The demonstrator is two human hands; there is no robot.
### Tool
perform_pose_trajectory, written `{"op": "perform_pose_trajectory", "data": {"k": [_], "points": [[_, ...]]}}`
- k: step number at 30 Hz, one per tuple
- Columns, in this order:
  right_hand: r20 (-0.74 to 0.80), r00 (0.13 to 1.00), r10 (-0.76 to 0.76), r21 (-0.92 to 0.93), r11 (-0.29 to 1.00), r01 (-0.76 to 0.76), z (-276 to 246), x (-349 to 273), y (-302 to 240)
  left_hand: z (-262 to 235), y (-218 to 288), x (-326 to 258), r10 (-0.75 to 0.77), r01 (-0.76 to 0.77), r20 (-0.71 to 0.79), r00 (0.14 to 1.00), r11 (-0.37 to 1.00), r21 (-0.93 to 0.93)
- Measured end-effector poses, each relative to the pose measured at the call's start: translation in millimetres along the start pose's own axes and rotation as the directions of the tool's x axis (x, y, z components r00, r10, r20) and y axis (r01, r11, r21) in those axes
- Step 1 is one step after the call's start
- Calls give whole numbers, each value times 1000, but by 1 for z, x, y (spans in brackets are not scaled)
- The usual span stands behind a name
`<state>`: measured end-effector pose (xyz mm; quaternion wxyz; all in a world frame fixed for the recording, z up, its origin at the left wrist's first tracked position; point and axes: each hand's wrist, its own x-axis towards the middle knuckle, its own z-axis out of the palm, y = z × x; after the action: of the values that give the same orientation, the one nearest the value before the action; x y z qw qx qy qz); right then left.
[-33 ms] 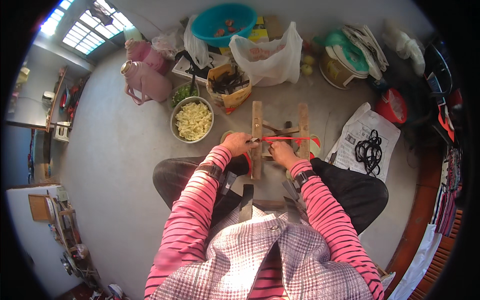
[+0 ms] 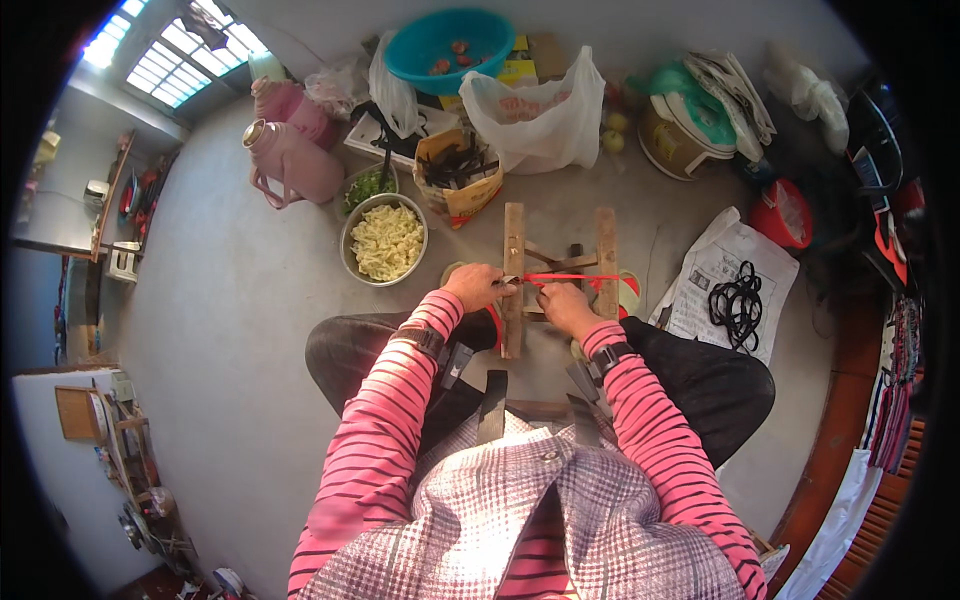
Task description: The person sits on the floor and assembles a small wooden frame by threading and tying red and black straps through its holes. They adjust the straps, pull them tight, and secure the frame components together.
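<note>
A low wooden frame (image 2: 514, 235) with two upright-looking bars and crosspieces stands on the floor between my legs. A thin red strip (image 2: 575, 277) is stretched across from its left bar to its right bar. My left hand (image 2: 474, 287) is closed at the left bar, its fingertips by a small dark piece (image 2: 512, 280) where the red strip begins. Just under the strip, close to that bar, my right hand (image 2: 567, 307) is closed, with its fingertips pinched at the strip. The exact grip of the fingertips is too small to tell.
A bowl of pale chopped food (image 2: 388, 240) and a bag of dark strips (image 2: 458, 170) stand beyond my left knee. Black loops (image 2: 737, 306) lie on a printed sheet (image 2: 690, 300) at right. Farther off are pink thermoses (image 2: 290, 165), a teal basin (image 2: 420, 45), and a bucket (image 2: 680, 140).
</note>
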<state>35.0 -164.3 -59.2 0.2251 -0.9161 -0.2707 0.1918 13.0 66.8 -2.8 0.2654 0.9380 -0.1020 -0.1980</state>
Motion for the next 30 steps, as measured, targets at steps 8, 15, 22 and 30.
{"op": "perform_pose_trajectory", "data": {"k": [8, 15, 22, 30], "points": [[-387, 901, -195, 272, 910, 314, -52, 6, -57, -20, 8, -2, -13, 10, 11, 1000, 974, 228], [-219, 949, -227, 177, 947, 268, -47, 22, -67, -57, 10, -10, 20, -16, -10, 1000, 950, 313], [-218, 963, -157, 380, 895, 232, -39, 33, -62, -62, 20, 4, 161, -131, -79, 984, 946, 297], [-246, 959, -142, 365, 903, 228, -40, 30, -65, -60, 22, 15, 192, -164, -103, 976, 957, 238]]}}
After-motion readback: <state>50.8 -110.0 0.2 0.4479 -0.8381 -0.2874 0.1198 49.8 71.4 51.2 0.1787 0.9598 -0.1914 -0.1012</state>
